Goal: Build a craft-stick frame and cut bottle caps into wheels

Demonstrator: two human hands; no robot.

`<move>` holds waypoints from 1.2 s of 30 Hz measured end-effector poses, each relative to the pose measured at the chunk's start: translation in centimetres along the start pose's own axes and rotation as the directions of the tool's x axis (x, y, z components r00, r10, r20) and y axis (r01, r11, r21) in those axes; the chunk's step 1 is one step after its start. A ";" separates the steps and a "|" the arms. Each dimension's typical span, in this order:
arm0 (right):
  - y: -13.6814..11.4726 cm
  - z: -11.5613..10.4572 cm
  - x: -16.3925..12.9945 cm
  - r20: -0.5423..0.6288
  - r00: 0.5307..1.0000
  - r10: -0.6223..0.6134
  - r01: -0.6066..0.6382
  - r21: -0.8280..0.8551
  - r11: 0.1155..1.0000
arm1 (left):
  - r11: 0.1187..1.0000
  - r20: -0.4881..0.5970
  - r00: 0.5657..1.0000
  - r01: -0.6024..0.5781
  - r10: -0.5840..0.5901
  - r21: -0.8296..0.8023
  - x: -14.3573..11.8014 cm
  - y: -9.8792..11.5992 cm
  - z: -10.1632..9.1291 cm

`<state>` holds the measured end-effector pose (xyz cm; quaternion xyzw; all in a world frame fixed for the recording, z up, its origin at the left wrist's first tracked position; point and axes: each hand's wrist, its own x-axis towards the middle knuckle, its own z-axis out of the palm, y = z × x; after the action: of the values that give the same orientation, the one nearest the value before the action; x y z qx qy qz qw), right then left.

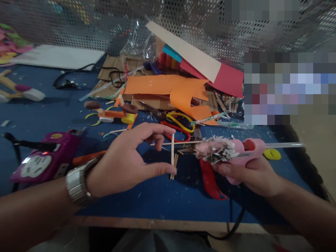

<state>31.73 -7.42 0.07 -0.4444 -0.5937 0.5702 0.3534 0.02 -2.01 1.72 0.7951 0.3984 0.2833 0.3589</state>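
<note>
Between the thumb and index fingertip of my left hand [131, 159] a short thin wooden stick [172, 150] is held by its two ends, roughly upright in the picture. My right hand [256, 176] grips a pink hot glue gun [246, 152], whose nozzle end is crusted with grey and white scraps and points left at the stick. A clear glue stick [285, 145] juts from the gun's back. Under the held stick, a few short wooden sticks [175, 164] lie on the blue table. Beneath the gun is a red strip-like object [211, 182].
Behind my hands lie scissors with yellow and red handles [181, 120], orange paper [157, 85] and cardboard [110, 71]. A purple power strip [49, 155] with a lit light sits left. A small stick-and-clay model [112, 113] stands beyond my left hand. Perforated metal [91, 28] borders the back.
</note>
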 end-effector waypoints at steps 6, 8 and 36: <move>-0.8 0.1 0.0 0.120 0.988 -0.098 0.105 -0.055 0.993 | 1.000 -0.051 0.999 -0.005 0.005 0.010 0.0 0.4 -0.1; -1.0 0.1 0.1 0.172 0.977 -0.129 0.142 -0.065 0.988 | 1.000 -0.058 0.998 -0.022 0.023 0.021 -0.1 0.4 0.0; -1.0 0.2 0.3 0.320 0.890 -0.325 0.391 -0.170 0.905 | 0.982 -0.101 0.977 -0.186 0.186 0.008 -0.1 -0.1 0.3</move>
<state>31.32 -7.16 0.99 -0.2779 -0.7721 0.4800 0.3101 0.18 -2.14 1.48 0.8133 0.3396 0.3560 0.3106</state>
